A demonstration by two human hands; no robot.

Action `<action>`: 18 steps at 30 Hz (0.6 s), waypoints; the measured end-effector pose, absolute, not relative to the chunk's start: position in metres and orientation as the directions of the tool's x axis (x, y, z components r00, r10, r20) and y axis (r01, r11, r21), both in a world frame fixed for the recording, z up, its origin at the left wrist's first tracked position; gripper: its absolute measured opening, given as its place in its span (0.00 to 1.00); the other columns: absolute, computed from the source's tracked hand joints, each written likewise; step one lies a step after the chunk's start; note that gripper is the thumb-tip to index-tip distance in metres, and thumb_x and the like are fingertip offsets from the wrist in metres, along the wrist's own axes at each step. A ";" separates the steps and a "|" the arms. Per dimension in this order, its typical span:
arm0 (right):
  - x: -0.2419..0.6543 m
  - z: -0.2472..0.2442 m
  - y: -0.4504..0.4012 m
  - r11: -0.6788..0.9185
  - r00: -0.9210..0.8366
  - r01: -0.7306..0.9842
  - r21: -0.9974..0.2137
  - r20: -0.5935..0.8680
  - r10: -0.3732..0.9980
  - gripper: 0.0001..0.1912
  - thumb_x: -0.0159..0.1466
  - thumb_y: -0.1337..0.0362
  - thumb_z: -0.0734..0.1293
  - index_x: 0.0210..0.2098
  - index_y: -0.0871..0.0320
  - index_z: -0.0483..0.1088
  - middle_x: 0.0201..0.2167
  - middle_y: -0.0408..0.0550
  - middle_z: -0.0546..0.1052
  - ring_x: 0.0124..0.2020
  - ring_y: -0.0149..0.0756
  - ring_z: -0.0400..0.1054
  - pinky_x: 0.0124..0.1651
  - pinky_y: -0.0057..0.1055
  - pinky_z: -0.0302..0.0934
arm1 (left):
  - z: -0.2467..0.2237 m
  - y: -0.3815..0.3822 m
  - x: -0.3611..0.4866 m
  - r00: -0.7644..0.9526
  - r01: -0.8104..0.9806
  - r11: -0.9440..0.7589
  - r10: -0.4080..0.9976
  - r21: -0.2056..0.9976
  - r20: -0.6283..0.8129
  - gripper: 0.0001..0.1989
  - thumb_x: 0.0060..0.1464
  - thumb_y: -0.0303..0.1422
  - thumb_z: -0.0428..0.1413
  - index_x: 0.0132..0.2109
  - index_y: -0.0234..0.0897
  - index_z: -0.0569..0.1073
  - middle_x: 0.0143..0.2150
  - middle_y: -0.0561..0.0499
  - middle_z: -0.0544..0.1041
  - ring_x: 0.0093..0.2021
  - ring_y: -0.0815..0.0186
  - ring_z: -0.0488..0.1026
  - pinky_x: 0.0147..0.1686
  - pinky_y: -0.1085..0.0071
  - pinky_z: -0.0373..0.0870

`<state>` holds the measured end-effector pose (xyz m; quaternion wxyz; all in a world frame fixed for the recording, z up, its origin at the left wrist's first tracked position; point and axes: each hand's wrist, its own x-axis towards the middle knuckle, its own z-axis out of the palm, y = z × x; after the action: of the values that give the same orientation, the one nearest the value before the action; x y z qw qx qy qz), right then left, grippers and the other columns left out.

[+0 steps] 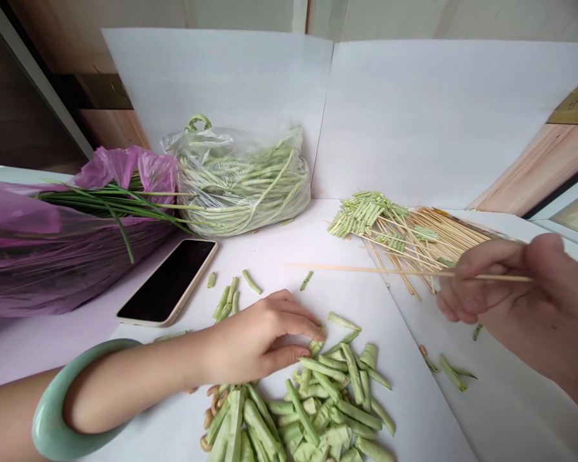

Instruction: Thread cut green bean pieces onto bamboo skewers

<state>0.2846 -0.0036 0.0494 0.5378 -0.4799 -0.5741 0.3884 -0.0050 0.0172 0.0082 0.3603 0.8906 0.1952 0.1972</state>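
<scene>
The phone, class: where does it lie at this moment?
In the head view, the phone lies on the pale surface left of centre, between the purple bag and the left hand, in front of the clear bag of beans.

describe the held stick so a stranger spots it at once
Start at the white panel back right, then drop to the heaped sticks below. Nearer, the right hand holds one thin stick pointing left. Unlike the heaped ones, it is in a hand, its visible length bare.

left forearm (pixel 173 369) in from near left corner of bench (pixel 270 250); left grip (pixel 270 333) palm-down, thumb (pixel 289 356) near forefinger (pixel 301 326). right grip (pixel 494 282) raised, fingers (pixel 465 305) curled.
</scene>
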 end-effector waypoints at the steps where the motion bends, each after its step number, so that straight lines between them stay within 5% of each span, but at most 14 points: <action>1: 0.281 0.048 -0.004 0.226 -0.020 0.127 -0.966 0.225 0.974 0.22 0.58 0.41 0.59 0.26 0.48 0.76 0.13 0.47 0.69 0.16 0.39 0.64 0.19 0.37 0.62 | 0.008 0.017 -0.005 0.845 0.207 -0.665 0.492 0.717 0.212 0.11 0.57 0.29 0.52 0.45 0.36 0.76 0.40 0.41 0.78 0.43 0.58 0.72 0.47 0.66 0.64; 5: 0.270 0.046 -0.003 0.222 -0.209 0.075 -0.972 0.203 0.957 0.25 0.62 0.43 0.55 0.30 0.47 0.78 0.16 0.49 0.73 0.17 0.38 0.66 0.20 0.35 0.63 | 0.007 0.016 -0.004 0.850 0.232 -0.697 0.484 0.678 0.207 0.12 0.58 0.29 0.51 0.46 0.31 0.74 0.38 0.41 0.77 0.42 0.59 0.70 0.46 0.66 0.64; 9: 0.265 0.043 -0.003 0.210 -0.209 0.076 -0.975 0.190 0.959 0.26 0.63 0.43 0.54 0.29 0.47 0.79 0.19 0.51 0.76 0.20 0.40 0.69 0.23 0.36 0.66 | 0.008 0.014 -0.004 0.887 0.235 -0.749 0.426 0.619 0.178 0.20 0.57 0.22 0.47 0.56 0.34 0.70 0.40 0.42 0.74 0.42 0.62 0.69 0.47 0.68 0.65; 18: 0.270 0.034 -0.003 0.259 -0.208 0.018 -0.966 0.250 0.946 0.27 0.64 0.45 0.53 0.23 0.49 0.76 0.17 0.48 0.71 0.22 0.36 0.68 0.27 0.34 0.66 | 0.007 0.013 -0.004 0.835 0.265 -0.654 0.523 0.709 0.170 0.09 0.51 0.27 0.57 0.41 0.31 0.77 0.36 0.44 0.77 0.38 0.63 0.71 0.44 0.70 0.65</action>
<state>0.2700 -0.0030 0.0339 0.4950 -0.3886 -0.6202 0.4683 -0.0044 0.0135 0.0074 0.3527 0.8907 0.2210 0.1829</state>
